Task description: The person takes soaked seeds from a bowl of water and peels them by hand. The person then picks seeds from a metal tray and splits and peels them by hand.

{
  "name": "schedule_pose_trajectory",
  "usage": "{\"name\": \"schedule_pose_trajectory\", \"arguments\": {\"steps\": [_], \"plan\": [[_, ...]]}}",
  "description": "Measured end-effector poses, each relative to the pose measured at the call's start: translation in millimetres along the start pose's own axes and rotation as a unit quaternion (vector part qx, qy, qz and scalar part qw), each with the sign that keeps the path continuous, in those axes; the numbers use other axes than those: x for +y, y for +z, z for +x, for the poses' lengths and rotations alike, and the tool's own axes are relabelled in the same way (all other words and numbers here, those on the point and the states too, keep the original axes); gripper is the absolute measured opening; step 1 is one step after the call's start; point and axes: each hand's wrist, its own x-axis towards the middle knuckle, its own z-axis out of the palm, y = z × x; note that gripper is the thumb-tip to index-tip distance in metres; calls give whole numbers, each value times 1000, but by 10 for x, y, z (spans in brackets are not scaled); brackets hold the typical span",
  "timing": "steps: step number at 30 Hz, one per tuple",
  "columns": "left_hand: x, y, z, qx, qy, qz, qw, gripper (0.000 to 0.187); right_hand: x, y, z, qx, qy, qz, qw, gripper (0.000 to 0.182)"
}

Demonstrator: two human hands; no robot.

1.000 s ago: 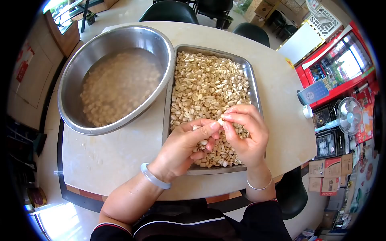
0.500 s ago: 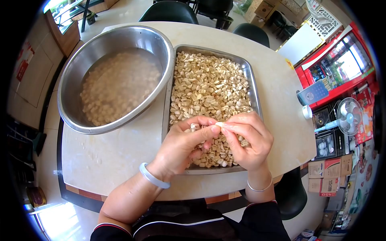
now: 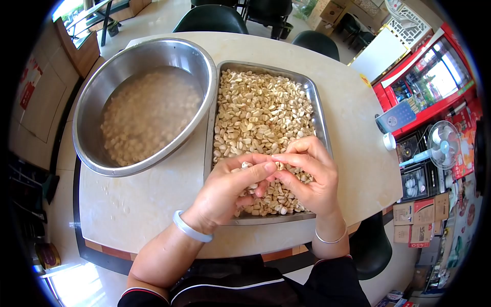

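Observation:
Both of my hands meet over the near part of a metal tray (image 3: 323,115) filled with pale, mostly split lotus seeds (image 3: 266,110). My left hand (image 3: 232,187) is curled round several seeds, and its thumb and index finger pinch at the fingertips of the other hand. Between the thumb and index finger of my right hand (image 3: 312,176) is a small lotus seed (image 3: 279,166), partly covered by the fingers. To the left of the tray stands a large steel basin (image 3: 197,61) with more pale seeds (image 3: 148,115) under cloudy water.
The basin and tray stand on a pale table (image 3: 138,204) with water drops at its left. Dark chairs (image 3: 212,19) stand behind it and at the near right. Further right are a red display fridge (image 3: 429,77), a fan (image 3: 444,146) and cardboard boxes (image 3: 422,220).
My right fingertips have shifted slightly left and down, and the seed between them now sits lower under the index finger. The left hand keeps its seeds. The view has tilted slightly.

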Motion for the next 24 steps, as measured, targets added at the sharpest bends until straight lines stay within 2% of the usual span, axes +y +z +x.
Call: {"name": "schedule_pose_trajectory", "arguments": {"steps": [7, 13, 19, 22, 24], "plan": [[-4, -53, 14, 5, 3, 24, 1000, 18, -37, 14, -29, 8, -15, -41, 999, 28], [-7, -71, 18, -11, -8, 1, 1000, 16, -2, -26, -26, -5, 46, 59, 997, 25], [18, -57, -1, -4, 17, 6, 1000, 27, 36, -13, -31, 11, 116, 165, 979, 22], [-16, -31, 3, 4, 66, 44, 997, 37, 5, 21, -14, 72, 138, 83, 984, 19], [21, -9, -3, 26, 63, 58, 996, 45, -67, 19, 36, 64, 152, 18, 986, 16]]}}
